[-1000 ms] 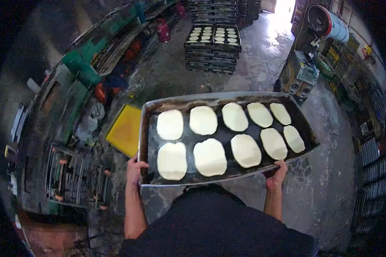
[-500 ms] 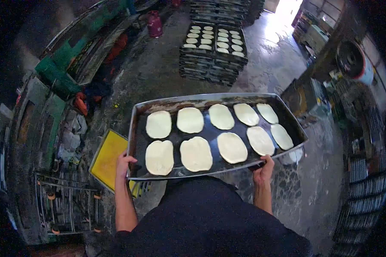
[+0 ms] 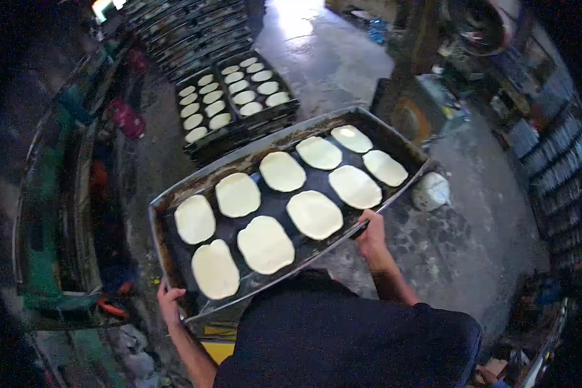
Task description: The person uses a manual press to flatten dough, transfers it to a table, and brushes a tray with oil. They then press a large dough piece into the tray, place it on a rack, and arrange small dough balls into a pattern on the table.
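A large dark baking tray [image 3: 239,155] is held out in front of my body, its left end tilted toward me. Two rows of flat, pale dough pieces [image 3: 266,244] lie on it, apart from one another. My left hand [image 3: 170,302] grips the near left corner, thumb over the rim. On the near long side, toward the right, my right hand [image 3: 371,236] is closed around the rim. The fingers of both hands are partly hidden beneath the tray.
Ahead stand stacked trays [image 3: 239,123] with dough rounds on top, and a taller tray stack [image 3: 187,32] behind them. A pink gas cylinder [image 3: 128,118] is at left. A white sack-like item [image 3: 431,191] sits on the floor at right. Something yellow [image 3: 220,351] lies below the tray.
My view has turned, and the tray has tilted, its left end now lower and its right end higher. The stacked trays look nearer. Both hands keep their hold.
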Action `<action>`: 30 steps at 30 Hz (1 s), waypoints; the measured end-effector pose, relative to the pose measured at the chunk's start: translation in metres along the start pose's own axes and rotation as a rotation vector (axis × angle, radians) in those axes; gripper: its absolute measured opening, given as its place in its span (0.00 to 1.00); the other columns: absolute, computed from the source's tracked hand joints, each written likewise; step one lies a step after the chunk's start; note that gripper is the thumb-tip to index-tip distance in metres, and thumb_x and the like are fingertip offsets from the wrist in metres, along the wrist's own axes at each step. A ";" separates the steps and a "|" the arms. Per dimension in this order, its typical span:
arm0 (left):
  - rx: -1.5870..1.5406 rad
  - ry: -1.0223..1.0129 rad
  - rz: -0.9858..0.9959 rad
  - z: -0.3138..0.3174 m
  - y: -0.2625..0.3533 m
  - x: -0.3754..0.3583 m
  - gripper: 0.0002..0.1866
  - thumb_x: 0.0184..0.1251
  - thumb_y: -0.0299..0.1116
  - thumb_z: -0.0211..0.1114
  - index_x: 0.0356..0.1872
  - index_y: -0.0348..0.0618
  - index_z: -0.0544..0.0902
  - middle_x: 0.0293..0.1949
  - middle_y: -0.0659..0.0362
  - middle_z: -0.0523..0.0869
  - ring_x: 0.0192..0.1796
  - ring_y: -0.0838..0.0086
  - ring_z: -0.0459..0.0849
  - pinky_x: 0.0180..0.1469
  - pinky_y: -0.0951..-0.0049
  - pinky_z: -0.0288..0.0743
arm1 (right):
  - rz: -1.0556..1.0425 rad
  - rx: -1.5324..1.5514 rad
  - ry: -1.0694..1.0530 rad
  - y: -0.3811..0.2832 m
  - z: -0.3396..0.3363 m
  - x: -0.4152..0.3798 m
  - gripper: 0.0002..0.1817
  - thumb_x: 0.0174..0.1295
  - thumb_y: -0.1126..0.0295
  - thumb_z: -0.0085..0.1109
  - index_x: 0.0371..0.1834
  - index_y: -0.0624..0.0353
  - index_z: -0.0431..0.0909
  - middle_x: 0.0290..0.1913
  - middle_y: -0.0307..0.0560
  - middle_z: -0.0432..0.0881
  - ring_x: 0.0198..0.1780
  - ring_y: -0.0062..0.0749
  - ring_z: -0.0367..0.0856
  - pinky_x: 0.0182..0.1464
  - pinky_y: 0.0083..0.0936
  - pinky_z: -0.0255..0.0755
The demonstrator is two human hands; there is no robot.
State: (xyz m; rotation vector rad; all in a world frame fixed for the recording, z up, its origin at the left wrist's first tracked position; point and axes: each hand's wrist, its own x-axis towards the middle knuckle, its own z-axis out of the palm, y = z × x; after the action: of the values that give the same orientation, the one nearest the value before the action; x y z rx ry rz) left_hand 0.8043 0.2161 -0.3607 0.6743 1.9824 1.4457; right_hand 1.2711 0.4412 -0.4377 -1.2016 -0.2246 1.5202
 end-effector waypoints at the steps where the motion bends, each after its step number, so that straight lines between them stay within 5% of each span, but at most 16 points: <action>1: 0.068 -0.011 0.035 0.001 -0.001 -0.006 0.32 0.45 0.23 0.63 0.59 0.32 0.76 0.25 0.65 0.79 0.24 0.80 0.75 0.28 0.78 0.68 | -0.062 -0.003 -0.033 -0.002 0.005 0.007 0.10 0.44 0.72 0.55 0.18 0.48 0.61 0.18 0.33 0.61 0.19 0.27 0.62 0.24 0.27 0.57; 3: 0.069 -0.010 0.079 0.021 0.025 -0.020 0.32 0.45 0.24 0.63 0.59 0.31 0.76 0.25 0.65 0.80 0.25 0.80 0.75 0.28 0.78 0.68 | 0.071 0.101 -0.051 -0.028 0.028 -0.005 0.08 0.45 0.71 0.53 0.18 0.48 0.63 0.19 0.34 0.64 0.19 0.26 0.64 0.24 0.26 0.59; 5: 0.062 0.038 0.060 0.034 0.020 -0.008 0.32 0.44 0.25 0.64 0.58 0.31 0.77 0.26 0.64 0.81 0.25 0.79 0.76 0.29 0.78 0.69 | 0.078 -0.154 -0.104 -0.018 0.019 0.045 0.05 0.46 0.71 0.52 0.20 0.51 0.65 0.20 0.36 0.68 0.20 0.27 0.69 0.26 0.26 0.66; 7: 0.037 0.088 -0.014 0.035 -0.013 -0.005 0.32 0.43 0.25 0.64 0.57 0.31 0.77 0.27 0.63 0.82 0.25 0.78 0.77 0.30 0.77 0.70 | 0.155 -0.062 -0.164 0.003 0.025 0.083 0.04 0.44 0.72 0.55 0.19 0.52 0.70 0.23 0.39 0.74 0.20 0.29 0.75 0.21 0.32 0.72; 11: 0.140 0.361 0.053 0.013 -0.090 0.027 0.32 0.42 0.28 0.65 0.56 0.32 0.79 0.32 0.59 0.85 0.29 0.71 0.81 0.37 0.72 0.75 | 0.122 -0.173 -0.192 0.025 0.044 0.115 0.04 0.45 0.71 0.52 0.24 0.57 0.70 0.25 0.42 0.75 0.26 0.37 0.78 0.27 0.35 0.76; 14: -0.058 0.159 -0.164 0.018 -0.072 0.032 0.39 0.46 0.26 0.65 0.67 0.32 0.71 0.30 0.57 0.84 0.28 0.70 0.80 0.39 0.70 0.75 | -0.048 -0.377 -0.303 0.020 0.050 0.115 0.04 0.46 0.70 0.53 0.24 0.57 0.73 0.25 0.43 0.76 0.26 0.35 0.78 0.28 0.35 0.77; 15: -0.065 0.198 -0.165 0.022 -0.071 0.040 0.42 0.46 0.27 0.65 0.70 0.32 0.67 0.29 0.58 0.83 0.28 0.70 0.80 0.38 0.70 0.75 | -0.028 -0.227 -0.201 0.026 0.060 0.117 0.04 0.46 0.69 0.54 0.21 0.57 0.72 0.23 0.43 0.75 0.23 0.34 0.77 0.25 0.32 0.76; 17: 0.083 0.139 -0.183 0.043 -0.020 0.058 0.45 0.49 0.30 0.64 0.73 0.31 0.61 0.30 0.57 0.84 0.32 0.70 0.81 0.43 0.71 0.74 | 0.100 -0.138 -0.192 -0.003 0.101 0.087 0.06 0.46 0.70 0.51 0.16 0.53 0.66 0.14 0.38 0.65 0.14 0.30 0.67 0.18 0.24 0.64; 20: 0.116 -0.024 -0.144 0.027 -0.029 0.123 0.42 0.52 0.32 0.62 0.73 0.34 0.63 0.36 0.58 0.84 0.37 0.70 0.81 0.50 0.71 0.72 | 0.105 -0.139 -0.199 -0.012 0.111 0.091 0.08 0.47 0.70 0.50 0.15 0.50 0.62 0.12 0.37 0.61 0.11 0.26 0.60 0.15 0.24 0.57; 23: 0.055 -0.103 -0.145 0.052 0.049 0.145 0.35 0.53 0.33 0.62 0.67 0.37 0.70 0.43 0.57 0.84 0.40 0.69 0.81 0.51 0.68 0.73 | 0.068 -0.111 -0.250 -0.027 0.133 0.079 0.09 0.50 0.72 0.50 0.15 0.51 0.64 0.14 0.37 0.64 0.13 0.25 0.65 0.15 0.25 0.72; 25: 0.075 -0.137 -0.367 0.070 0.085 0.203 0.33 0.56 0.43 0.64 0.64 0.43 0.75 0.52 0.53 0.84 0.55 0.64 0.80 0.66 0.63 0.65 | 0.032 -0.110 -0.129 -0.016 0.168 0.096 0.09 0.49 0.74 0.50 0.15 0.51 0.63 0.14 0.37 0.64 0.13 0.26 0.65 0.16 0.26 0.69; 29: -0.107 -0.228 -0.575 0.092 0.042 0.317 0.26 0.54 0.32 0.62 0.57 0.36 0.77 0.49 0.53 0.83 0.46 0.66 0.81 0.52 0.64 0.76 | -0.032 -0.140 0.017 0.002 0.204 0.125 0.10 0.47 0.74 0.51 0.14 0.51 0.62 0.14 0.39 0.63 0.13 0.27 0.62 0.17 0.25 0.61; 30: 0.148 -0.242 -0.461 0.097 0.024 0.342 0.26 0.54 0.31 0.62 0.57 0.35 0.77 0.49 0.52 0.83 0.44 0.65 0.82 0.49 0.63 0.77 | -0.053 -0.128 0.050 0.002 0.223 0.128 0.11 0.46 0.74 0.51 0.14 0.51 0.60 0.15 0.39 0.62 0.13 0.27 0.60 0.17 0.25 0.57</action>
State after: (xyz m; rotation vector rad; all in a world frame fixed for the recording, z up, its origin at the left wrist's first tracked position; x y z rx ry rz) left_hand 0.6356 0.5250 -0.4169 0.3932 1.9043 0.9068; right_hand 1.1185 0.6457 -0.4069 -1.3234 -0.3219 1.4452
